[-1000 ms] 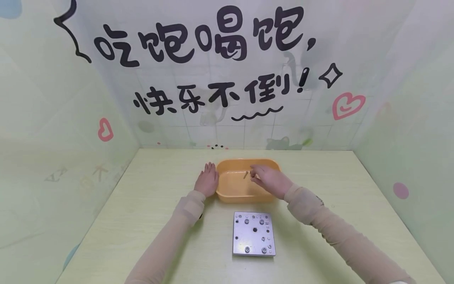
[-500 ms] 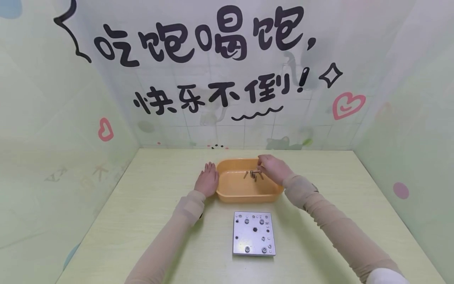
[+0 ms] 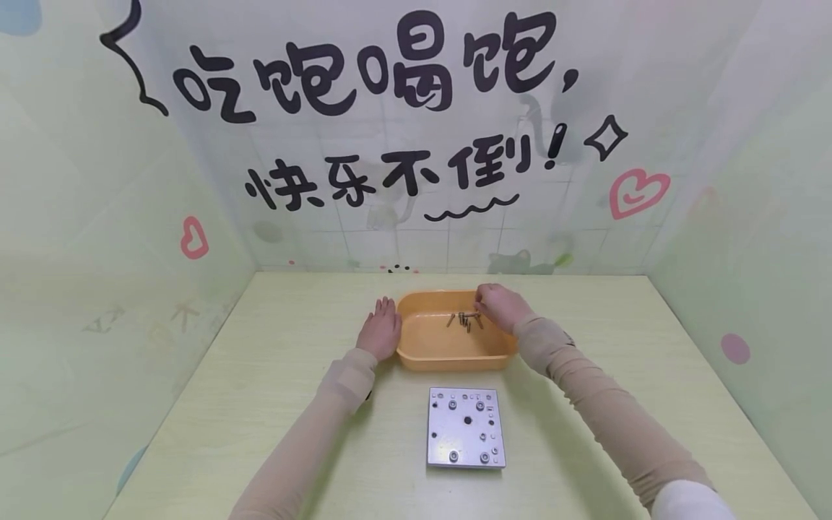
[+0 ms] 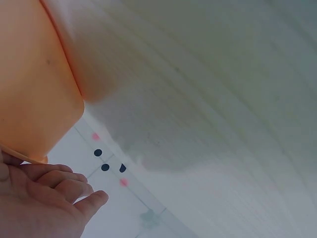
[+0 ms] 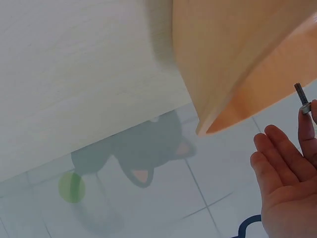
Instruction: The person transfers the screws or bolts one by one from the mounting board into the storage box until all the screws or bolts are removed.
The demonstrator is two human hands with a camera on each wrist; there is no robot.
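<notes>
In the head view, my left hand (image 3: 380, 331) lies against the left side of an orange plastic basin (image 3: 455, 365), its fingers extended. The left wrist view has that hand (image 4: 47, 198) right at the basin's rim. My right hand (image 3: 503, 307) is over the basin's right end. Between thumb and finger it pinches a small metal bolt (image 5: 301, 93) by the head, the threaded shank pointing away, while the other fingers are extended. Several loose bolts (image 3: 464, 322) lie on the basin floor, just left of the right hand.
In front of the basin, a square silver metal plate (image 3: 455, 430) with holes and several fitted screws lies flat on the pale table (image 3: 292, 347). A printed backdrop (image 3: 416, 245) stands behind the table's far edge, with more sheeting at both sides.
My right hand has moved right and slightly back, from over the bolts to the basin's right end. The bolts it covered now show. The left hand has stayed put.
</notes>
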